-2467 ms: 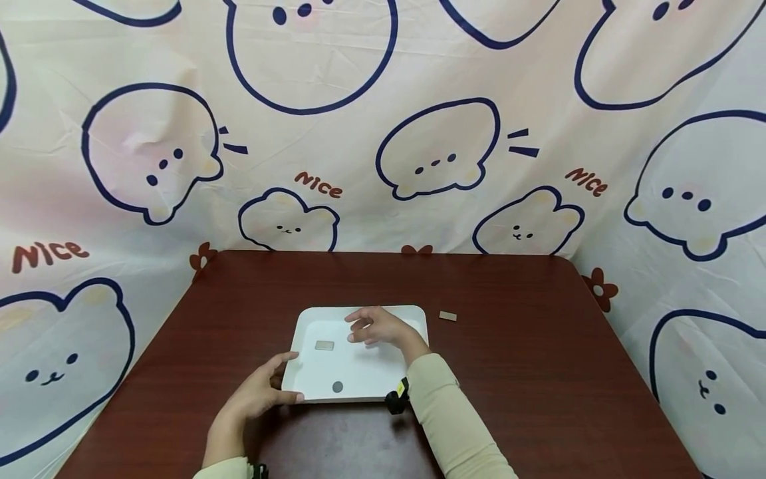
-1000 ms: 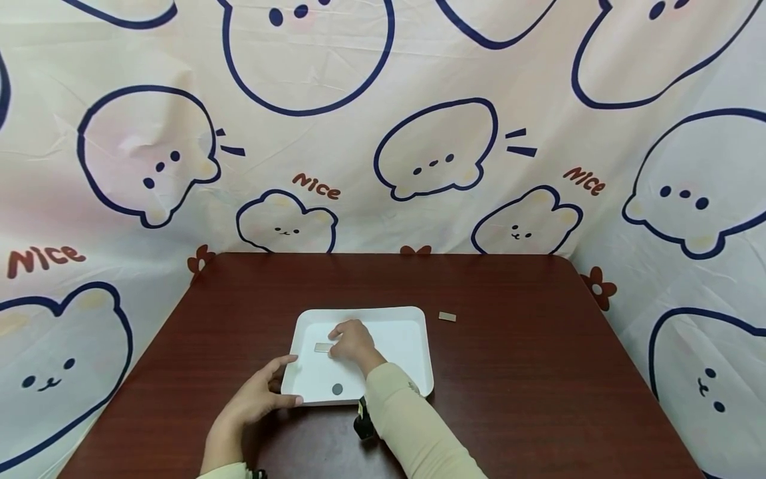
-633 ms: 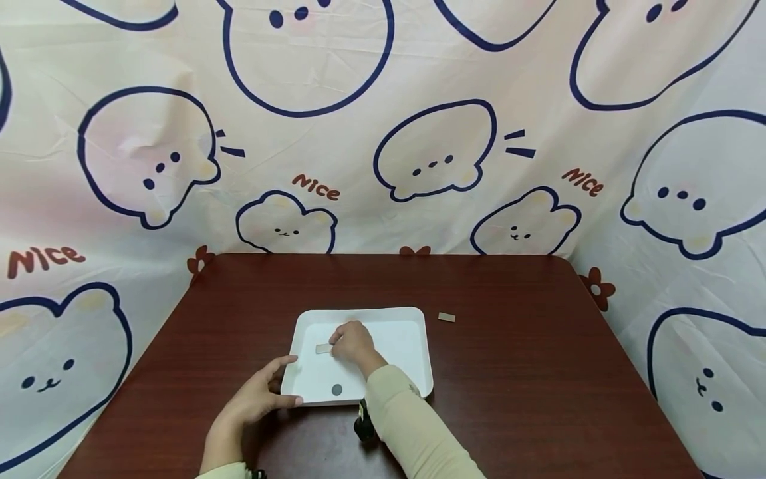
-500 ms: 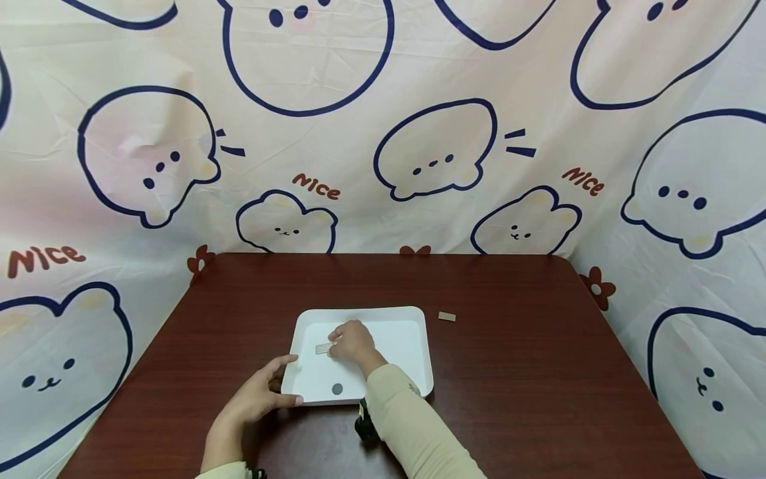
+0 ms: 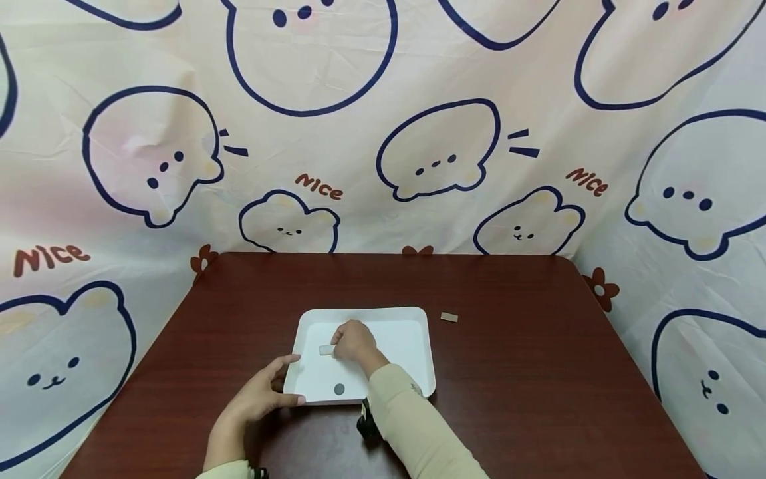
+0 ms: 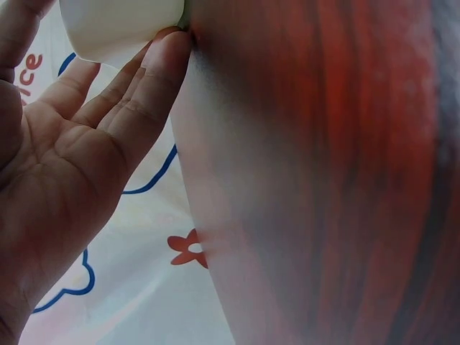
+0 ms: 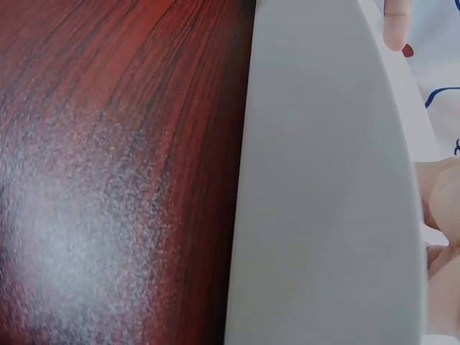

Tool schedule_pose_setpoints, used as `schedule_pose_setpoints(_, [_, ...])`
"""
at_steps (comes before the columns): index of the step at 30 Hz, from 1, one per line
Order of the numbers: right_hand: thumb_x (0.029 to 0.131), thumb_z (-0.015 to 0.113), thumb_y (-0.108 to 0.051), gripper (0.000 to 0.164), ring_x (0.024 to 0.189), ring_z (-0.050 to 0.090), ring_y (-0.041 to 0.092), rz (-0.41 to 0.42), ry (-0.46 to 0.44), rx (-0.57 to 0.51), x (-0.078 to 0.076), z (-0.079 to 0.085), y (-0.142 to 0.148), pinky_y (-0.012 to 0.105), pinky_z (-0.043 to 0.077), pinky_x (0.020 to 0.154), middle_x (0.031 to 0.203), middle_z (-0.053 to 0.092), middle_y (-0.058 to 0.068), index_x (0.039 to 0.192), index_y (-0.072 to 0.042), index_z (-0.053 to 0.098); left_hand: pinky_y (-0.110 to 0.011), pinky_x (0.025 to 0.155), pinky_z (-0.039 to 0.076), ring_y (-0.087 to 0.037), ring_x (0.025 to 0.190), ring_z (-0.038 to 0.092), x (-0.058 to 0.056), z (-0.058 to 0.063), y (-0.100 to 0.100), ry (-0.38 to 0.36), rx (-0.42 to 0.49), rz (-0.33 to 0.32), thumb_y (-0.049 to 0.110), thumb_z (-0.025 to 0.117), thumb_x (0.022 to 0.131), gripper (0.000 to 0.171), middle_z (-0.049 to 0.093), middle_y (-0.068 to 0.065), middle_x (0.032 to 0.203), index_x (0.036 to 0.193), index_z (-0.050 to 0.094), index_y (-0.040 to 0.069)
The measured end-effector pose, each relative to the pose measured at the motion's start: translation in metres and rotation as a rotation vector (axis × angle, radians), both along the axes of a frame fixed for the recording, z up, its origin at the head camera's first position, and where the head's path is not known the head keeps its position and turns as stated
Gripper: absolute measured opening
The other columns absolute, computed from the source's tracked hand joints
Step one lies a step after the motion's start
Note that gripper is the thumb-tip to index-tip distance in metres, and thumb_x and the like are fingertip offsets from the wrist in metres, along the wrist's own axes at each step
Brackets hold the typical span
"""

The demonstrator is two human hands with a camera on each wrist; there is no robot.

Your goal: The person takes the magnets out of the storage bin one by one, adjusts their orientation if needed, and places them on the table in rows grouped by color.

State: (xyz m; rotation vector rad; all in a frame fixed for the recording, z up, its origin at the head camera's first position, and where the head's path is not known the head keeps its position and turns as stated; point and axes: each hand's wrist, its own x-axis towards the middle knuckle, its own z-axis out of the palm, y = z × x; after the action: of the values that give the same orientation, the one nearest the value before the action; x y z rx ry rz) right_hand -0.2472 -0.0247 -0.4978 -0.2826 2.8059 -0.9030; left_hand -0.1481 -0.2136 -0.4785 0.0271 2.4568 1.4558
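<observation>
A shallow white tray (image 5: pixel 389 332) lies on the table. At its left front corner my left hand (image 5: pixel 257 392) holds it, a finger on the left rim and the thumb by the front edge. The left wrist view has the palm and fingers of the left hand (image 6: pixel 93 136) against the tray corner (image 6: pixel 122 29). Inside the tray, my right hand (image 5: pixel 356 346) pinches the right end of a small pale rectangular piece (image 5: pixel 326 350); its fingertips hide that end. The tray's side wall (image 7: pixel 330 180) fills much of the right wrist view, part of the right hand (image 7: pixel 444 208) behind it.
A grey round disc (image 5: pixel 339 389) lies in the tray near the front edge. Right of the tray, a second small pale rectangular piece (image 5: pixel 449 317) lies on the dark red wooden table (image 5: pixel 526 372). A printed cloth (image 5: pixel 431 80) hangs behind the table.
My right hand has come left and down from above the tray onto the rectangular piece, which has since shifted very slightly right. The left hand stays at the tray corner.
</observation>
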Motion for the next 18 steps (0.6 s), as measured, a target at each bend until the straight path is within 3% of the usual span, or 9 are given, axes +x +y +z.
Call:
schedule_pose_setpoints(10, [0.069, 0.078, -0.012, 0.012, 0.061, 0.045, 0.007, 0.019, 0.044, -0.036, 0.0016, -0.0006, 0.0015, 0.022, 0.038, 0.060, 0.061, 0.055, -0.012, 0.063, -0.018, 0.070, -0.038, 0.069, 0.046, -0.028, 0.091, 0.059, 0.0001, 0.0001, -0.0006, 0.001, -0.003, 0.027, 0.009, 0.085, 0.063, 0.083, 0.055, -0.020, 0.118, 0.135, 0.044, 0.005])
schedule_pose_setpoints(18, [0.073, 0.076, -0.009, 0.004, 0.057, 0.044, 0.007, -0.017, 0.068, -0.217, 0.0031, 0.0023, 0.0045, 0.021, 0.036, 0.056, 0.062, 0.057, -0.010, 0.072, -0.011, 0.073, -0.038, 0.069, 0.046, -0.028, 0.090, 0.059, 0.0002, 0.0019, 0.0001, 0.010, -0.002, 0.013, 0.008, 0.085, 0.064, 0.083, 0.055, -0.021, 0.119, 0.135, 0.042, 0.004])
